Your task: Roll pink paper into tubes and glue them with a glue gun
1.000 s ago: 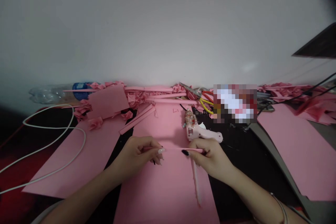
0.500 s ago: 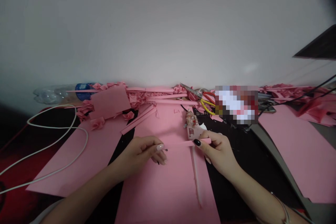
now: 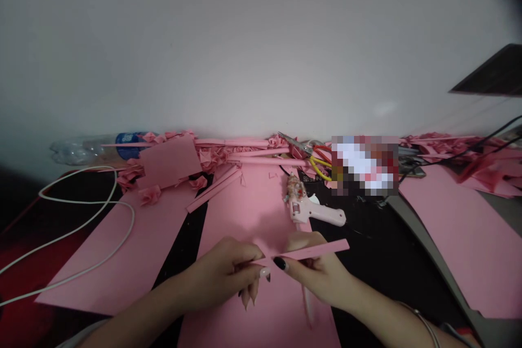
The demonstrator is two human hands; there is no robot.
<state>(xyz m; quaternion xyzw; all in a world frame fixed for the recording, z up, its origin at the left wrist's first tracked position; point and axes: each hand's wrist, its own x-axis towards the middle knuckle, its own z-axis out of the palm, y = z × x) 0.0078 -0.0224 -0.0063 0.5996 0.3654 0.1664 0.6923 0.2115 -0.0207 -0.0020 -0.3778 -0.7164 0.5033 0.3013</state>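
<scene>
A thin strip of pink paper [image 3: 326, 249] spans my two hands above a large pink sheet [image 3: 240, 206]. My left hand [image 3: 228, 274] pinches its left end between thumb and forefinger, the other fingers curled below. My right hand [image 3: 314, 266] grips the strip near its middle, thumb on top, so that the right part sticks out past the knuckles. Just beyond my right hand lies a white hot glue gun [image 3: 314, 211], its nozzle end crusted. A pale glue stick [image 3: 308, 310] shows partly under my right wrist.
Folded paper roses [image 3: 150, 194] and rolled paper tubes [image 3: 269, 161] line the wall. Scissors with yellow and orange handles [image 3: 320, 166] lie beside a blurred patch. A plastic bottle [image 3: 81, 151] rests at the back left, a white cable [image 3: 132, 217] loops nearby, and another pink sheet [image 3: 460, 228] lies right.
Both hands have come closer to me and nearer each other with the strip. More of the strip now sticks out on the right, and the glue gun's handle has come into view.
</scene>
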